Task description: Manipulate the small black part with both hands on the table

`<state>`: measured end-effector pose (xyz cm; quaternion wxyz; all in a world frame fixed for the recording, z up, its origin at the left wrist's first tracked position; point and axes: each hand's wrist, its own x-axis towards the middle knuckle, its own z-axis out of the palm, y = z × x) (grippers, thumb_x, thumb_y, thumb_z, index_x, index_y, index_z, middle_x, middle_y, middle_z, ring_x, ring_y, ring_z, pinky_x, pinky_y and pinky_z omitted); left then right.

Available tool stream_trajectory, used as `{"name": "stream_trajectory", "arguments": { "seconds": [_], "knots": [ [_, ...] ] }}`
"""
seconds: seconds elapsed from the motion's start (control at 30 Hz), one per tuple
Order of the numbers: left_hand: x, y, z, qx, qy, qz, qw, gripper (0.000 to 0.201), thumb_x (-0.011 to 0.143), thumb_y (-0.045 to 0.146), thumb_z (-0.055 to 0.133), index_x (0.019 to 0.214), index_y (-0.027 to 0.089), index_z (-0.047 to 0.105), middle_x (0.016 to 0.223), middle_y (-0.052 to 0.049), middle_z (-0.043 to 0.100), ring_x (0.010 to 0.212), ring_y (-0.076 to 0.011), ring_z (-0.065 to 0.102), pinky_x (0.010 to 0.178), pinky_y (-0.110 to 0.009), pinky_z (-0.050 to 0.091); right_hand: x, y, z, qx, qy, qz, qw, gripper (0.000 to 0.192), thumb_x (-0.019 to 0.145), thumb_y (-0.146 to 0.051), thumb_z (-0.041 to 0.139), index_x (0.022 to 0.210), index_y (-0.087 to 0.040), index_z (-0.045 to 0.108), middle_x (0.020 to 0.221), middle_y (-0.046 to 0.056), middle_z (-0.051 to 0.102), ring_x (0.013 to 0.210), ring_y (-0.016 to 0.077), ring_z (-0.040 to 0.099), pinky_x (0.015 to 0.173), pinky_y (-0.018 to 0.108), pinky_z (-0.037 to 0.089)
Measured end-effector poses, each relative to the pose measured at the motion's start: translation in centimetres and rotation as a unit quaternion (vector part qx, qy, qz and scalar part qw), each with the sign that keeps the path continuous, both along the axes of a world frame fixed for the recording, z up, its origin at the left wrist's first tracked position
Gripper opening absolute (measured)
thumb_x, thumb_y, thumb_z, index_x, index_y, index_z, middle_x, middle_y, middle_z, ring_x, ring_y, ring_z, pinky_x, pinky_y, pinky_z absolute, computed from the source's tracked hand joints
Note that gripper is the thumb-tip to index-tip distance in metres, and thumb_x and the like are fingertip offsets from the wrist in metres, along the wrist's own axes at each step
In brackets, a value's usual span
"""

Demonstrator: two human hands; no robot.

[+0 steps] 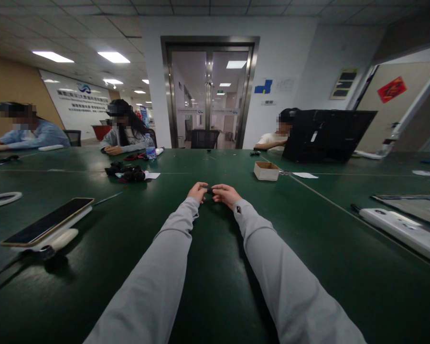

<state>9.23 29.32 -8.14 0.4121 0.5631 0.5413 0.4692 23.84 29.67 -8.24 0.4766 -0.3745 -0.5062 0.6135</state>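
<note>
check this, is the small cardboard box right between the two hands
No, the small cardboard box sits farther out on the green table, to the right of the left hand and right hand, which pinch a small black part.

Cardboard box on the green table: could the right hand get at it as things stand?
Probably yes. The small cardboard box sits open beyond and right of the right hand, with bare table between. But both hands are pinching a small black part.

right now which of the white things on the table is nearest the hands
The white paper slip beside the black pile, left of the hands. The flat sheet past the cardboard box lies farther off.
</note>
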Motion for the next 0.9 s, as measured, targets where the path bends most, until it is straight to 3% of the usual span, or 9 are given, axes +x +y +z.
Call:
{"name": "stream_trajectory", "arguments": {
  "seconds": [0.23,0.43,0.6,0.8,0.9],
  "knots": [
    [-0.16,0.09,-0.01,-0.009,-0.002,-0.03,0.999,0.024,0.075,0.017,0.04,0.094,0.015,0.056,0.044,0.006,0.041,0.032,-0.0054,0.036,0.034,-0.016,0.027,-0.01,-0.28,0.27,-0.002,-0.003,-0.002,1.0,0.01,0.074,-0.004,0.057,0.082,-0.011,0.059,0.054,0.001,0.06,0.047,0.0091,0.058,0.046,0.018,0.051],
    [-0.05,-0.03,0.02,0.006,-0.006,-0.01,1.0,0.026,0.073,0.016,0.045,0.097,0.018,0.055,0.056,0.005,0.048,0.035,-0.0045,0.04,0.033,-0.016,0.027,-0.05,-0.32,0.36,-0.007,-0.005,-0.007,1.0,0.011,0.075,-0.004,0.055,0.083,-0.011,0.059,0.055,0.002,0.06,0.046,0.0092,0.057,0.045,0.018,0.05],
    [-0.07,0.06,-0.07,-0.001,0.003,-0.021,1.0,0.024,0.078,0.021,0.039,0.094,0.016,0.056,0.047,0.005,0.041,0.033,-0.0056,0.036,0.032,-0.016,0.026,-0.06,-0.33,0.37,-0.007,-0.003,-0.001,1.0,0.012,0.076,-0.004,0.054,0.083,-0.011,0.06,0.057,0.003,0.061,0.046,0.0094,0.058,0.045,0.018,0.05],
    [-0.1,0.07,-0.13,0.013,0.008,-0.007,1.0,0.026,0.071,0.015,0.045,0.095,0.018,0.055,0.067,0.002,0.052,0.04,-0.0053,0.041,0.033,-0.016,0.029,-0.13,-0.47,0.41,-0.007,0.0,-0.005,1.0,0.012,0.075,-0.003,0.053,0.082,-0.011,0.059,0.056,0.002,0.06,0.046,0.0092,0.057,0.044,0.018,0.049],
    [-0.13,0.04,-0.15,0.016,0.019,-0.006,1.0,0.027,0.07,0.014,0.045,0.095,0.018,0.055,0.067,0.002,0.052,0.041,-0.0059,0.042,0.034,-0.016,0.03,-0.12,-0.53,0.44,-0.006,-0.001,-0.006,1.0,0.012,0.075,-0.003,0.053,0.081,-0.011,0.059,0.056,0.002,0.06,0.045,0.0089,0.057,0.044,0.018,0.049]
  ]
}}
